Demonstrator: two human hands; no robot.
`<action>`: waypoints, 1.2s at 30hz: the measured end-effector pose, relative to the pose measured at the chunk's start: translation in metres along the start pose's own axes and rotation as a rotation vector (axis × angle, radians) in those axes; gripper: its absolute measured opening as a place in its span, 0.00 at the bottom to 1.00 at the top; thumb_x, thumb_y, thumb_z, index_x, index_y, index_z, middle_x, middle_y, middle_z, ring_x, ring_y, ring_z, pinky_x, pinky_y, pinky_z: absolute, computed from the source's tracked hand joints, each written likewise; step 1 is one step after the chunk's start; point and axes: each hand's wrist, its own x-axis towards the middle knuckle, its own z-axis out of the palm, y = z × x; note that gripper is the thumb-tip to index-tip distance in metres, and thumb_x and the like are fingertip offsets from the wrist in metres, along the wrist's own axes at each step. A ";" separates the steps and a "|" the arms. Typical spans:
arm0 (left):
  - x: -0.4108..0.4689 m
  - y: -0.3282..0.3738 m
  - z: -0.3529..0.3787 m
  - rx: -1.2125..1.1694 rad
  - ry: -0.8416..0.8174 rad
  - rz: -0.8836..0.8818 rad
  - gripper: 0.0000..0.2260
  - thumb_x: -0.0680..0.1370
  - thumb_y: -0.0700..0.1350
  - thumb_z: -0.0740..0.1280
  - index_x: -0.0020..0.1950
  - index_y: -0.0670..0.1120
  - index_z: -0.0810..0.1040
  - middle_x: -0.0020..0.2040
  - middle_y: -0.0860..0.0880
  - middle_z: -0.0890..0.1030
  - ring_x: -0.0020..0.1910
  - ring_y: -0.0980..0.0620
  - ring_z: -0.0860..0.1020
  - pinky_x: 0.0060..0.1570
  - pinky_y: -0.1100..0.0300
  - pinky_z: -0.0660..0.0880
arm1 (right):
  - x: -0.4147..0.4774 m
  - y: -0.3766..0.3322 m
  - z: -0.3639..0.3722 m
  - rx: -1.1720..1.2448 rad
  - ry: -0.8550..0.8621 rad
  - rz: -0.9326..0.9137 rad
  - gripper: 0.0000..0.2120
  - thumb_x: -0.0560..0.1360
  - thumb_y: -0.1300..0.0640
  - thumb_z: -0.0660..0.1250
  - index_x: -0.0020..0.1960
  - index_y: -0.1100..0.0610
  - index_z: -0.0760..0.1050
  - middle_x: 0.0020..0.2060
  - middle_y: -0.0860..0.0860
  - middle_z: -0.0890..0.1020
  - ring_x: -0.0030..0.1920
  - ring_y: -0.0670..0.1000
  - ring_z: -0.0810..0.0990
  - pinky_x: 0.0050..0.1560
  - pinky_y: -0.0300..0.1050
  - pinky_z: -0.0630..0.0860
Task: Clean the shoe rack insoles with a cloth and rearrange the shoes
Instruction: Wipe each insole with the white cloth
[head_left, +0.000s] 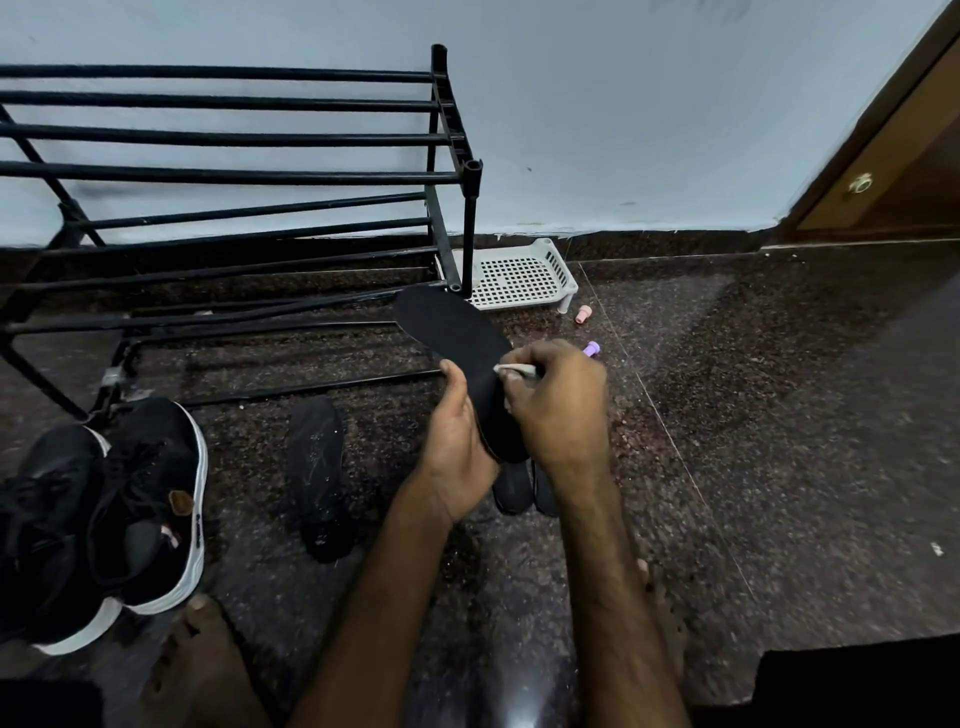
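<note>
While left hand (457, 447) grips insole (452, 338) at heel end, fingers curled round edge, we see right hand (558, 405) pinching cloth (514, 369) against its face. Insole held above floor (727, 415), long axis diagonal, toe pointing up-left toward shoe rack (260, 171). Nearby, second insole (317, 478) flat on floor.

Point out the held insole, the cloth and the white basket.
held insole (452, 338), head view, upper black face.
cloth (514, 369), head view, its pale exposed end.
white basket (519, 275), head view, perforated floor.
</note>
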 end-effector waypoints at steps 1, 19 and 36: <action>-0.001 0.001 -0.001 -0.006 -0.002 -0.009 0.34 0.82 0.64 0.44 0.65 0.41 0.77 0.61 0.42 0.82 0.61 0.49 0.80 0.58 0.57 0.78 | 0.000 -0.001 0.001 0.047 -0.090 -0.017 0.04 0.70 0.60 0.73 0.43 0.52 0.84 0.41 0.46 0.84 0.42 0.47 0.83 0.48 0.48 0.81; -0.006 0.009 -0.002 -0.080 -0.065 0.028 0.29 0.84 0.59 0.47 0.69 0.39 0.74 0.65 0.42 0.79 0.66 0.48 0.77 0.66 0.53 0.73 | -0.002 0.000 -0.001 -0.068 -0.054 0.016 0.02 0.71 0.59 0.73 0.43 0.55 0.84 0.40 0.49 0.84 0.40 0.50 0.83 0.46 0.50 0.81; -0.003 0.020 -0.040 -0.075 -0.068 0.028 0.27 0.83 0.59 0.50 0.66 0.44 0.80 0.69 0.41 0.76 0.61 0.44 0.79 0.63 0.45 0.73 | 0.008 0.021 -0.044 0.286 -0.320 0.067 0.06 0.72 0.63 0.75 0.47 0.55 0.85 0.42 0.48 0.86 0.44 0.45 0.84 0.50 0.46 0.82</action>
